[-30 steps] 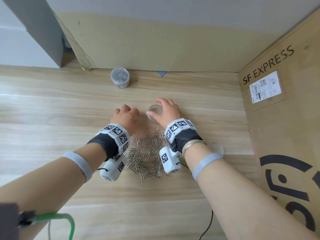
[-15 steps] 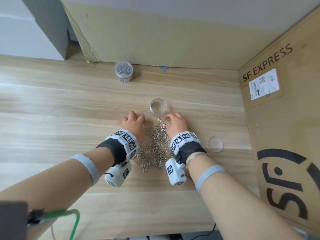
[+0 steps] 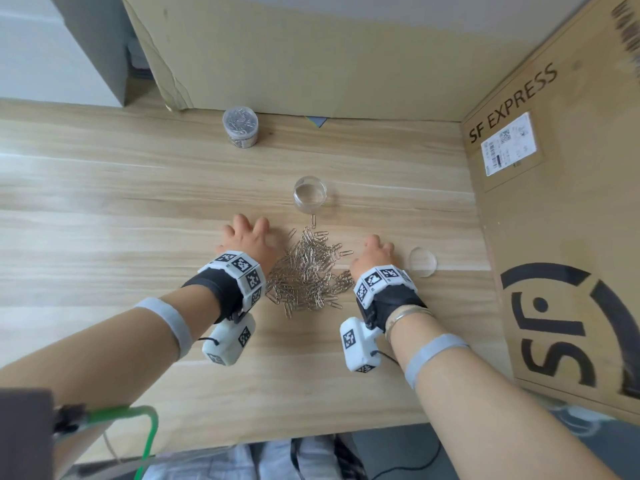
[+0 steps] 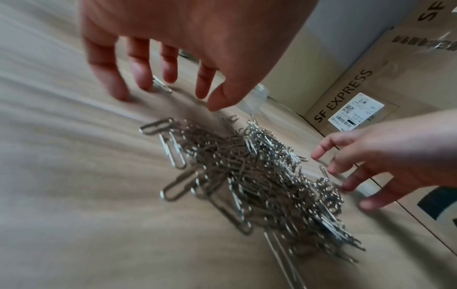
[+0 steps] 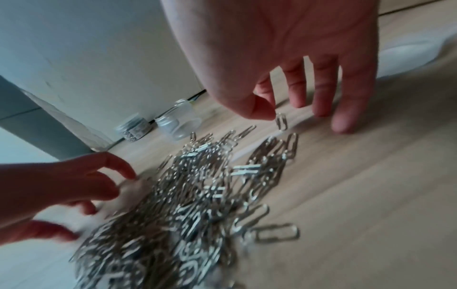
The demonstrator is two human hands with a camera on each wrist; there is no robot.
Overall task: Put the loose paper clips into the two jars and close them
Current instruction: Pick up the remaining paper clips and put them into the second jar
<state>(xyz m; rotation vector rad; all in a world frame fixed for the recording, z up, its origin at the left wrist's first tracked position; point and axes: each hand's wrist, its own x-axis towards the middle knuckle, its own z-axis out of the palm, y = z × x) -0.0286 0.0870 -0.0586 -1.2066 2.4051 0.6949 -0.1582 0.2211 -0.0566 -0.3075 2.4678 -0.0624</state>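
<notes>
A heap of silver paper clips [image 3: 308, 271] lies on the wooden table [image 3: 104, 202] between my hands. My left hand [image 3: 244, 237] is at the heap's left edge, fingers spread and fingertips [image 4: 141, 78] down on the wood, holding nothing. My right hand [image 3: 375, 252] is at the heap's right edge, fingers spread too; one clip [image 5: 281, 121] lies right at its thumb tip. An empty clear jar [image 3: 310, 199] stands open just beyond the heap. Its clear lid [image 3: 422, 262] lies flat to the right of my right hand. A second jar [image 3: 240, 126], full of clips and lidded, stands at the back.
Cardboard panels wall the table at the back [image 3: 311, 64] and along the right [image 3: 571, 237]. The table's near edge [image 3: 277, 441] is close to my body. Bare wood stretches out to the left of the heap.
My right hand has let go of the empty jar. Both hands drew back toward me and spread apart to either side of the heap.
</notes>
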